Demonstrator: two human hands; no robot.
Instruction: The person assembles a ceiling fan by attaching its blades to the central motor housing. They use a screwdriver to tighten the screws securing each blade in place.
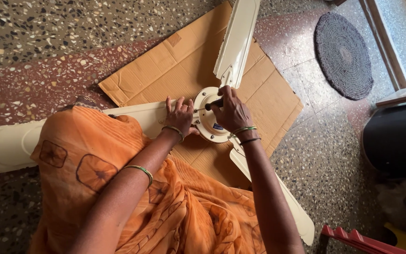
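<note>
Speckled terrazzo floor carries a flattened cardboard sheet (184,70); on it lies the cream ceiling fan, its motor hub (208,115) at centre. Your right hand (231,110) is closed around a black-handled screwdriver (212,104) at the hub. Your left hand (180,115) presses flat on the blade root (151,115). Keep the driver square to the screw and maintain downward pressure.

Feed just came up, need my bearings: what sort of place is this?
Probably a home, working on the floor: speckled terrazzo floor, a round woven mat by a doorway, and a ceiling fan laid on flattened cardboard.
</note>
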